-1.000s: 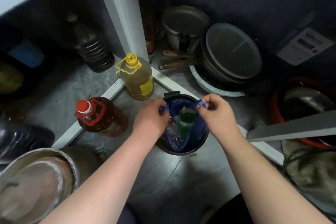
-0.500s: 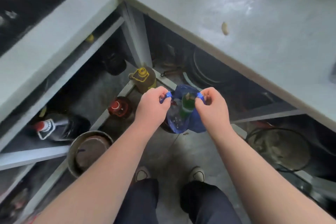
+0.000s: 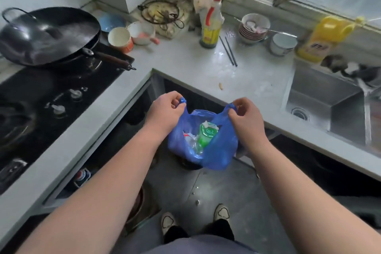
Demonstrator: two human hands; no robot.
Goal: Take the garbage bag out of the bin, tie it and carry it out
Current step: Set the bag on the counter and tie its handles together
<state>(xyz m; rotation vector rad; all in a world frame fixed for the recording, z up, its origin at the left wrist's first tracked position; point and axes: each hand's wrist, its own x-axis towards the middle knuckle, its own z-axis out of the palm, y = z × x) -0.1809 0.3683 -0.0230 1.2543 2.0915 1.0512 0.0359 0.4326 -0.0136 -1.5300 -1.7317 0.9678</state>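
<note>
A blue plastic garbage bag hangs in the air in front of the counter corner, held up by its two handles. My left hand is shut on the left handle and my right hand is shut on the right handle. The bag's mouth is open between them; a green cup and crumpled wrappers show inside. The dark bin stands on the floor beneath, mostly hidden by the bag.
An L-shaped grey counter wraps around: a black stove with a wok on the left, a steel sink on the right, bowls, bottles and chopsticks at the back. My shoes stand on the grey floor.
Both hands have risen with the bag handles, and the bag has come up out of the bin. The view has swung up from under the counter to above it.
</note>
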